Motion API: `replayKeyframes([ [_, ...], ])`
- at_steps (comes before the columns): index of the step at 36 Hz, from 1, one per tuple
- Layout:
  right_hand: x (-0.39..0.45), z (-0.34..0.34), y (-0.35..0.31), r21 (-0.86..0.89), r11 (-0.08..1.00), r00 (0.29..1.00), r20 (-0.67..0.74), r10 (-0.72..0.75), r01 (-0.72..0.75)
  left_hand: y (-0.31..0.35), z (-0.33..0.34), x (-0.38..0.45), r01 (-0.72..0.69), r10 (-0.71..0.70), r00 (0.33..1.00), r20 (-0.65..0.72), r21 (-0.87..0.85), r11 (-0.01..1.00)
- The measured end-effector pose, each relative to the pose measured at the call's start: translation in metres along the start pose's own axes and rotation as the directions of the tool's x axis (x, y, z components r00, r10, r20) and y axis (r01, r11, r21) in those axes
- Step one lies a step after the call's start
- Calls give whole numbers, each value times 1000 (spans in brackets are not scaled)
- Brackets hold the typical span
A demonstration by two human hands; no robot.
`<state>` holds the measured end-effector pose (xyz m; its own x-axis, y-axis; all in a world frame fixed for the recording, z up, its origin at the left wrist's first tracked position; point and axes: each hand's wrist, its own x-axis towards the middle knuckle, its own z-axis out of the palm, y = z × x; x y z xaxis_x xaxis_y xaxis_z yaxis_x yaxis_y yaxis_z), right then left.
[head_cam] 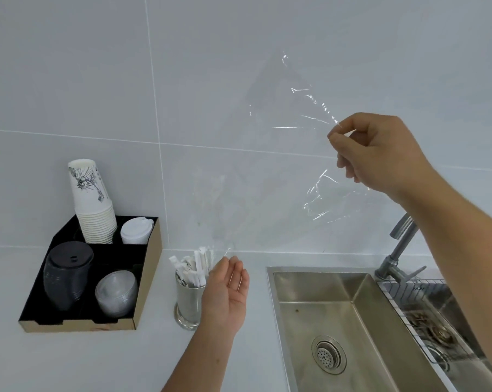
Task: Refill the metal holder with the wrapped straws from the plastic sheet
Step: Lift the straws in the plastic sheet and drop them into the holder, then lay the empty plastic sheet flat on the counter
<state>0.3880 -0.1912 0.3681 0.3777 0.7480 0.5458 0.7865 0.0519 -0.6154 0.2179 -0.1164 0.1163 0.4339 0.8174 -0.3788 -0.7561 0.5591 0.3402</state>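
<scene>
Wrapped straws (197,268) in metal holder (188,302), no legible txt, right hand (380,154) pinching plastic sheet (281,154)

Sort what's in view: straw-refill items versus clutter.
Job: shiny metal holder; white paper-wrapped straws standing in it; clear plastic sheet pinched by right hand; open left hand.

Clutter: black cardboard tray, stacked paper cups, steel sink, grey faucet.

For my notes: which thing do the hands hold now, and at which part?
The right hand pinches the plastic sheet at its upper edge; the left hand is open.
</scene>
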Motion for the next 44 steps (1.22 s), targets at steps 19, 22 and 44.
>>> replayKeyframes([
  [19,-55,24,31,127,972,971,-104,214,-200,80,-17,-37,-338,333,940,68,302,891],
  [22,-62,40,31,161,961,967,-83,240,-225,98,-27,-44,-361,361,930,64,338,869],
  [44,-143,189,-15,401,817,910,203,361,-414,216,-142,-119,-435,518,853,-67,458,775],
])
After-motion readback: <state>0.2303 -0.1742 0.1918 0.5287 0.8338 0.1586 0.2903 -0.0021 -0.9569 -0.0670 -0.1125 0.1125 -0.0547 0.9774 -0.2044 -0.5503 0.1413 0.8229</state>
